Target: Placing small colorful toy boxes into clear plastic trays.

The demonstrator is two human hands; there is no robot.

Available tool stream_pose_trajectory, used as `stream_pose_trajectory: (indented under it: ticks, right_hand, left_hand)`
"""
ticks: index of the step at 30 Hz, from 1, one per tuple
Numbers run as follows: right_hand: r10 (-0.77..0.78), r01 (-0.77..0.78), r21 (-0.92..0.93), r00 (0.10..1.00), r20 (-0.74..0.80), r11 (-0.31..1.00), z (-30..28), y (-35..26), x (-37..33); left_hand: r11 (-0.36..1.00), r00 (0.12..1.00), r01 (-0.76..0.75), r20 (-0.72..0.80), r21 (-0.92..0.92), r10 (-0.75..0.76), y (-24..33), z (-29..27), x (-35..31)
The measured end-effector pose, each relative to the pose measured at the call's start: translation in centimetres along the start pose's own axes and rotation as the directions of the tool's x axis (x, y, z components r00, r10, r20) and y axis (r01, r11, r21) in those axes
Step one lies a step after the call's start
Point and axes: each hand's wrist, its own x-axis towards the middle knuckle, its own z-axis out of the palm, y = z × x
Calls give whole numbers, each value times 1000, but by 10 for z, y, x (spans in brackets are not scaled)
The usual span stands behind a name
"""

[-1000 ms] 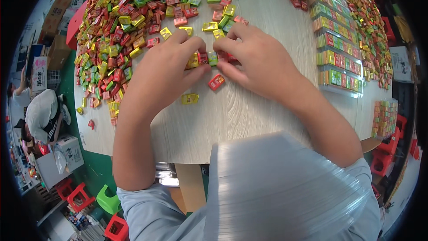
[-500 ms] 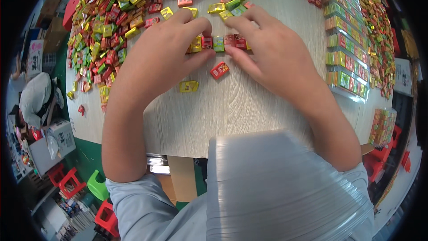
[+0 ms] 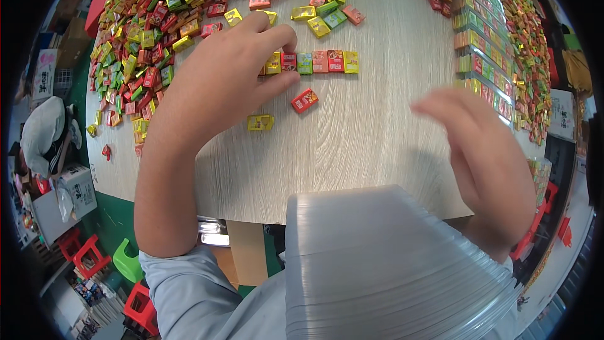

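A straight row of small wrapped candies (image 3: pixel 319 62) in red, green, pink and yellow lies on the pale wood table. My left hand (image 3: pixel 229 72) grips the row's left end, thumb on the near side and fingers curled over the far side; its palm hides some pieces. My right hand (image 3: pixel 487 157) is apart from the row, over the table's right side, blurred, and nothing shows in it. Just below the row lies a loose red candy (image 3: pixel 305 101), tilted. A yellow candy (image 3: pixel 260 123) rests nearer to me, by my left wrist.
A large heap of mixed candies (image 3: pixel 151 38) covers the far left. Several loose ones (image 3: pixel 327 12) lie beyond the row. Clear trays filled with candies (image 3: pixel 484 56) line the right side, with another heap (image 3: pixel 531 69) behind. A tall stack of clear plastic trays (image 3: pixel 377 252) stands against my body.
My right hand has let go of the row's right end and swung right and nearer to me, uncovering the red and yellow end pieces. My left hand stays on the row.
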Motion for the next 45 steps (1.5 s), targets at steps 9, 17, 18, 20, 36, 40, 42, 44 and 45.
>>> stream_pose_trajectory:
  ticks: [9,17,18,20,36,40,42,44,45]
  right_hand:
    - [-1,-108,432,970,244,895,27,10,-70]
    - [14,18,411,997,-76,911,86,1,-63]
    - [75,-18,430,990,-116,903,86,-1,-60]
    - [140,-57,450,978,-155,891,85,0,-56]
    - [71,-49,474,997,-29,879,74,8,-41]
    - [45,-47,435,999,14,899,58,5,-43]
    - [89,-100,457,995,46,884,49,8,-47]
    - [93,-128,498,991,94,858,46,12,-41]
    - [68,-102,447,994,91,889,41,15,-35]
  left_hand:
    - [1000,1000,-1,12,-4,1,3,-2,4]
    - [1000,1000,-5,18,-7,5,2,-1,5]
    - [1000,999,12,35,0,-12,3,-2,6]
    - [1000,999,5,33,-11,-5,3,-2,6]
    - [999,998,8,56,-35,-7,0,-3,3]
    - [999,998,-2,55,-49,5,2,-8,10]
    - [997,999,-42,32,-62,44,2,-7,16]
    - [999,999,-6,51,-37,8,1,-5,6]
    - [1000,998,16,62,-18,-15,0,-5,2]
